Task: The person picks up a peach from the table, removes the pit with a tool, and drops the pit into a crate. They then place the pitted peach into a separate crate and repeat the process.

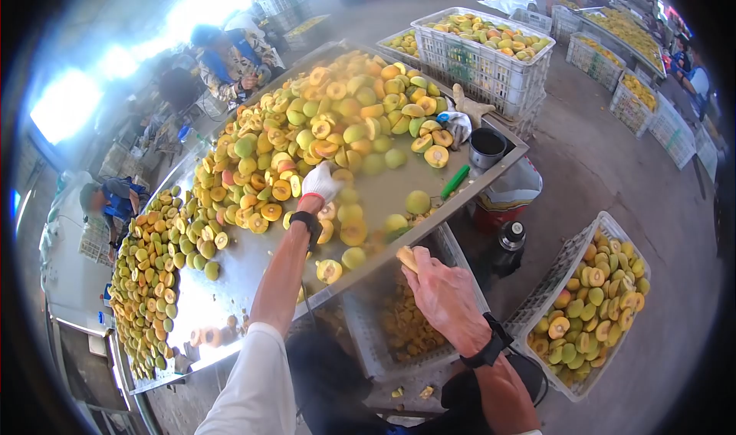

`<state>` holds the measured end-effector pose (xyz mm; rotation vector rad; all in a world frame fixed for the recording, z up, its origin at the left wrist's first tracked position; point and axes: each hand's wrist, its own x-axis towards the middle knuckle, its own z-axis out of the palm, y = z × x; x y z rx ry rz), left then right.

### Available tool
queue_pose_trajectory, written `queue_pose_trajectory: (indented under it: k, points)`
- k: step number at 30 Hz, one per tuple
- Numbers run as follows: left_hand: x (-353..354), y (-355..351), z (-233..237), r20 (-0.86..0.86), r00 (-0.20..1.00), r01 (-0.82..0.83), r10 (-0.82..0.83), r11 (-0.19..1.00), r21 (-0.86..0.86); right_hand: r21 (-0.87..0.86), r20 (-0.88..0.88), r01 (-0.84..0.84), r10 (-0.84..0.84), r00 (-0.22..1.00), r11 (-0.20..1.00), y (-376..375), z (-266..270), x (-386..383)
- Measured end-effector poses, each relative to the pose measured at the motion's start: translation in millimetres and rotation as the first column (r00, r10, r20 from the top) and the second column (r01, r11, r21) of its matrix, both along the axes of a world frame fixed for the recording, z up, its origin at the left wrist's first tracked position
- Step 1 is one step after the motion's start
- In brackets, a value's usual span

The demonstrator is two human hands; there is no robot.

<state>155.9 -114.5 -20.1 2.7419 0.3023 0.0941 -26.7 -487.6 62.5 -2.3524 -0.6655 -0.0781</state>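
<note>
Left hand (322, 182) amid fruit (307, 138) — right hand (446, 289) above crate (360, 335), flask (511, 237) near.

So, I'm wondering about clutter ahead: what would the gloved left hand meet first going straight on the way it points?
Most likely the heaped fruit just past the left hand; the blur hides whether its fingertips already touch it.

A red-edged white glove (323, 179) covers the left hand (320, 183), with black wristbands (491, 344) and a white sleeve (257, 381).
</note>
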Motion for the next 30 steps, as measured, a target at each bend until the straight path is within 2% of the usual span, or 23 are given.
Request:
queue_pose_trajectory:
  k: [2,5,6,9,10,13,17,18,21,22,25,26,29,30]
  points:
    - [4,1,-6,-0.095,0.995,0.002,0.002,0.999,0.036,-0.007,0.002,-0.001,0.001,1.0,1.0,0,4,-8]
    - [8,11,-38,-0.01,1.0,-0.022,0.022,0.998,0.051,0.01,-0.022,0.007,-0.007,1.0,1.0,0,11,-19]
    - [4,13,-48,0.122,0.992,0.011,-0.019,0.998,0.068,0.034,-0.042,0.011,-0.009,0.999,0.999,-1,13,-22]
    - [-42,-25,6,0.115,0.991,-0.03,0.061,0.967,-0.254,0.113,-0.078,0.027,-0.019,0.997,0.993,-1,18,-32]
    - [-60,-38,21,0.142,0.986,-0.036,0.091,0.938,-0.346,0.141,-0.086,0.036,-0.024,0.996,0.989,-1,20,-36]
    - [-116,-81,80,-0.02,0.991,-0.122,0.135,0.813,-0.569,0.261,0.003,-0.024,0.024,1.0,0.965,4,22,-46]
    - [-193,-135,128,0.092,0.996,0.074,-0.002,0.626,-0.776,0.377,-0.005,-0.022,0.026,1.0,0.926,9,40,-69]
    - [-211,-150,137,0.122,0.993,0.1,-0.007,0.624,-0.775,0.393,0.005,-0.026,0.026,1.0,0.919,9,42,-74]
    - [-249,-171,160,0.154,0.984,0.179,-0.092,0.489,-0.854,0.403,0.038,-0.038,0.024,0.999,0.915,9,45,-82]
    - [-260,-178,170,0.13,0.986,0.166,-0.103,0.552,-0.817,0.401,0.052,-0.038,0.019,0.998,0.915,9,46,-83]
    - [-275,-195,173,0.262,0.958,0.288,-0.121,0.429,-0.856,0.351,0.047,-0.051,0.037,0.998,0.935,4,48,-84]
    - [-277,-198,169,0.241,0.967,0.253,-0.076,0.339,-0.906,0.351,0.051,-0.054,0.039,0.998,0.935,3,49,-84]
    - [-280,-209,164,0.243,0.97,0.244,-0.027,0.196,-0.95,0.344,0.048,-0.055,0.041,0.998,0.937,1,48,-84]
    - [-276,-212,158,0.29,0.957,0.287,-0.002,0.135,-0.948,0.341,0.045,-0.053,0.04,0.998,0.939,1,47,-83]
